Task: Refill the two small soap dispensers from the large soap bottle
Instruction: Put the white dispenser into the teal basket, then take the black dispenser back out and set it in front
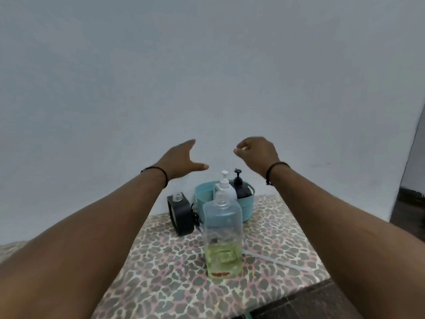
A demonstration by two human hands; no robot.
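Both arms reach out above the desk (161, 261) with nothing in either hand: the left hand (181, 158) has its fingers (189, 143) straight and thumb spread wide, while the right hand (257, 153) has its fingers (240, 149) loosely curled, empty. The large soap bottle (222, 236), uncapped, upright, with yellow-green soap low inside, stands on the leopard-print cloth just in front of a blue basket (247, 209) holding the white dispenser (226, 186) and the black dispenser (241, 187), both upright
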